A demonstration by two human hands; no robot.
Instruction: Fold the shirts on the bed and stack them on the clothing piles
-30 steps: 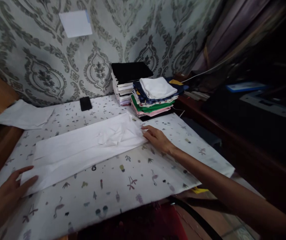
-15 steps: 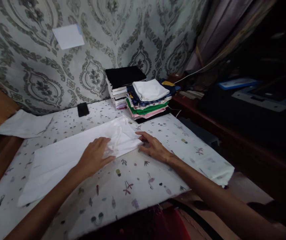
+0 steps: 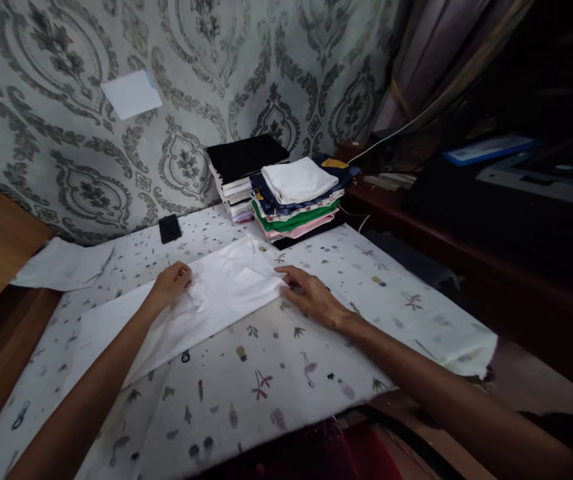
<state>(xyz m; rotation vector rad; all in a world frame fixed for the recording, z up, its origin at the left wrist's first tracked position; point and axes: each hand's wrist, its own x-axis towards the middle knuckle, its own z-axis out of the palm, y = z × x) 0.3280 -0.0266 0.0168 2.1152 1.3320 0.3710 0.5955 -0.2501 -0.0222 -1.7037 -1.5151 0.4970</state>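
Observation:
A long white garment (image 3: pixel 236 273), loosely folded, lies slantwise across the table; its kind is hard to make out. My left hand (image 3: pixel 172 285) is above its middle, fingers curled in on bunched fabric, with wrinkles just below. At the garment's right end, my right hand (image 3: pixel 311 297) has forefinger and thumb around the edge of the cloth, its other fingers bent beneath. Part of the garment's left half is hidden by my left forearm.
A patterned white cloth (image 3: pixel 246 393) covers the table. Behind stand a stack of folded clothes with a black top (image 3: pixel 246 157) and another topped by a white piece (image 3: pixel 299 180). A black phone (image 3: pixel 170 229) and white cloth (image 3: pixel 61 263) lie farther left.
My left hand has moved left and up along the garment, its fingers going from spread to curled. The wrinkled fabric has shifted left with it. My right hand stays at the right end.

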